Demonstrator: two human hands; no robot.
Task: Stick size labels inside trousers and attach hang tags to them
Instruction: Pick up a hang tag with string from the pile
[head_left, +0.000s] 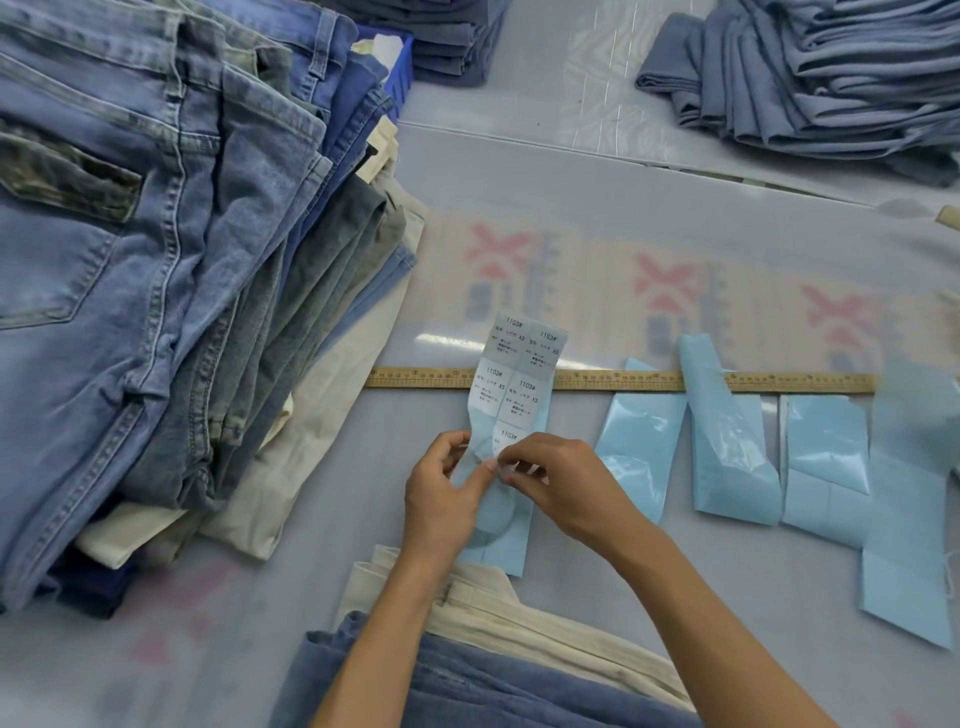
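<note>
A strip of white size labels on blue backing paper (511, 384) lies across the middle of the table, printed "1103" and "XS". My left hand (441, 493) pinches the strip's lower left part. My right hand (550, 480) pinches one white label at the strip's lower edge with thumb and forefinger. Folded blue and cream trousers (493, 649) lie at the near edge under my forearms. No hang tags are visible.
A tall stack of jeans and cream trousers (171, 249) fills the left side. A wooden ruler (623, 381) crosses the table. Several empty blue backing sheets (779, 467) lie to the right. More folded blue garments (831, 78) sit at the back right, and a blue bin (400, 62) behind the stack.
</note>
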